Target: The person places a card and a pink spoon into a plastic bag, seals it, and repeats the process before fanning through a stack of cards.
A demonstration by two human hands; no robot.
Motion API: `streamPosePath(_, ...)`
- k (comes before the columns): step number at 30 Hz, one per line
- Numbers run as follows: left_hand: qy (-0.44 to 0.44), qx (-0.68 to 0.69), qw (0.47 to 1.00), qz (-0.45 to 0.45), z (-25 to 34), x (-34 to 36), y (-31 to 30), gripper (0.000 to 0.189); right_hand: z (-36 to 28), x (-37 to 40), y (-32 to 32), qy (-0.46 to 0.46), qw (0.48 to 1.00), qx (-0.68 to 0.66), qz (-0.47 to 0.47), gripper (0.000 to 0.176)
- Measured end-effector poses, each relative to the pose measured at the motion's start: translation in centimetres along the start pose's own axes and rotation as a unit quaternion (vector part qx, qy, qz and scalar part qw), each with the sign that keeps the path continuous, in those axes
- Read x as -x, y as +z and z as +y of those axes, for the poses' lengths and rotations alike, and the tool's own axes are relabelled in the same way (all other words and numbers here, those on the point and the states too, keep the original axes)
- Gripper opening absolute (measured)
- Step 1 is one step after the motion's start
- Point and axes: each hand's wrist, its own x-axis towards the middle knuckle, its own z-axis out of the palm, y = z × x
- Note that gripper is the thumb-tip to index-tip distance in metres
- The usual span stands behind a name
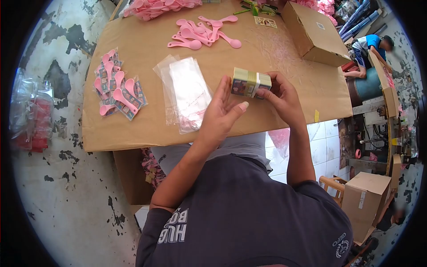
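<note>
My right hand [284, 99] grips a thick stack of printed cards [243, 83] with a white band around it, thumb on the near side and fingers at its right end. At the stack's left end, my left hand [219, 113] is held with fingers stretched out and thumb apart, the fingertips close to or touching it. Beside my left hand lies a pile of clear plastic bags [189, 89] on the brown-covered table [151, 129]. Farther left are several packed pink spoons [119, 80] with printed cards in clear bags.
Loose pink measuring spoons [202, 33] lie at the table's far middle, with a larger bagged heap [158, 6] behind. A cardboard box [316, 33] stands at the back right. Another person [371, 46] is at the far right, near a second carton [364, 191].
</note>
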Motion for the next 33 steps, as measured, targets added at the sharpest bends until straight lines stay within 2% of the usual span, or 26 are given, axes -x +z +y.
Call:
streamPosePath(3,0.015,-0.067,0.997,0.029,2.3,-0.1,-0.7,0.090,-2.1,0.0,-0.5,0.026,0.998,-0.055,-0.029,0.038)
streamPosePath(4,0.039,-0.090,0.993,0.070,2.0,-0.5,-0.9,0.080,-2.7,-0.1,-0.6,0.037,0.995,-0.072,-0.055,0.038)
streamPosePath(5,0.040,-0.092,0.993,0.070,2.4,-0.7,-1.0,0.080,-3.1,-0.1,-0.4,0.035,0.995,-0.073,-0.055,0.038)
streamPosePath(7,-0.039,-0.005,0.999,-0.034,4.3,-0.9,-1.2,0.067,-3.7,-0.1,0.6,0.021,0.989,-0.091,-0.110,0.040)
streamPosePath(8,-0.009,-0.006,1.000,-0.027,3.7,-0.9,-1.3,0.056,-4.3,-0.2,1.1,0.017,0.989,-0.094,-0.112,0.040)
streamPosePath(12,0.046,-0.039,0.998,-0.026,3.9,-0.5,-1.9,0.063,-6.2,-0.6,2.3,-0.033,0.986,-0.073,-0.149,0.046)
streamPosePath(14,0.144,0.007,0.989,0.016,4.0,-0.3,-1.6,0.069,-6.6,-0.9,2.5,-0.056,0.982,-0.048,-0.171,0.049)
streamPosePath(15,0.145,0.005,0.989,0.017,4.4,0.0,-1.9,0.069,-6.7,-1.2,2.7,-0.086,0.979,-0.020,-0.185,0.050)
streamPosePath(16,0.112,0.002,0.993,-0.024,5.0,0.3,-2.6,0.071,-6.8,-1.4,3.0,-0.115,0.973,0.008,-0.200,0.052)
streamPosePath(17,0.079,-0.001,0.995,-0.064,5.4,0.6,-2.9,0.073,-6.9,-1.5,3.3,-0.117,0.972,0.007,-0.202,0.052)
streamPosePath(20,0.115,-0.023,0.993,-0.026,5.4,1.3,-3.1,0.069,-7.3,-2.0,4.5,-0.109,0.974,-0.052,-0.193,0.054)
streamPosePath(22,0.138,-0.044,0.989,-0.002,5.7,1.5,-3.1,0.067,-7.4,-2.0,5.7,-0.094,0.966,-0.168,-0.175,0.049)
streamPosePath(24,0.208,-0.130,0.969,0.032,5.9,1.5,-3.2,0.065,-7.1,-1.9,6.7,-0.109,0.963,-0.176,-0.170,0.048)
streamPosePath(27,0.258,-0.208,0.941,0.075,5.2,1.4,-3.8,0.066,-6.7,-1.7,8.6,-0.151,0.964,-0.163,-0.143,0.048)
streamPosePath(28,0.259,-0.209,0.940,0.076,5.0,1.3,-3.8,0.066,-6.6,-1.6,9.2,-0.179,0.966,-0.142,-0.121,0.049)
streamPosePath(33,0.335,-0.256,0.898,0.129,4.7,1.3,-3.3,0.062,-6.3,-1.0,11.3,-0.169,0.967,-0.175,-0.072,0.050)
